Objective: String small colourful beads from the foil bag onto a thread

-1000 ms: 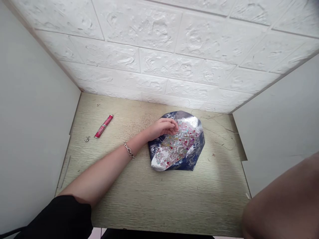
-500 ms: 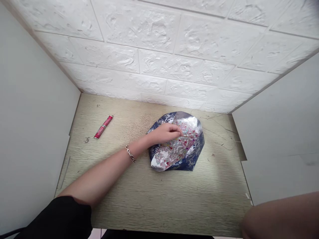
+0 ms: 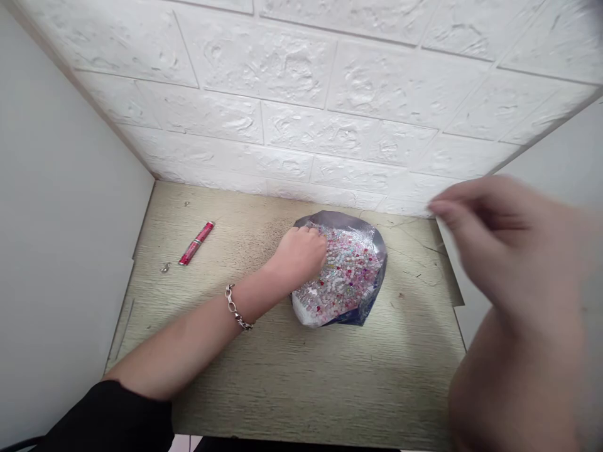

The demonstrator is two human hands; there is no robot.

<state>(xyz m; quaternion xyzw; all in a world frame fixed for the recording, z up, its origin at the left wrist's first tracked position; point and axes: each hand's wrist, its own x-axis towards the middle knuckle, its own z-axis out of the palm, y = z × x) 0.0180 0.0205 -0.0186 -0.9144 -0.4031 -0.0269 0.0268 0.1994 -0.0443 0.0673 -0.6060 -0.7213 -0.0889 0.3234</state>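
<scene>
A blue and silver foil bag (image 3: 365,307) lies open on the wooden desk (image 3: 306,383), filled with several small pink, white and red beads (image 3: 351,270). My left hand (image 3: 299,257), with a chain bracelet at the wrist, rests on the bag's left edge, fingers curled down into the beads. What it grips, if anything, is hidden. My right hand (image 3: 499,245) hangs blurred in the air close to the camera at the right, fingers extended and pressed together, well above the desk.
A red tube (image 3: 196,242) lies at the desk's left rear, with small metal bits (image 3: 164,267) near it. White panels wall the desk on both sides, and a white brick-pattern wall stands behind.
My right hand has risen into view at the right, where only the arm showed. My left hand has pulled back to the bag's left edge and curled tighter; the bag has bunched up.
</scene>
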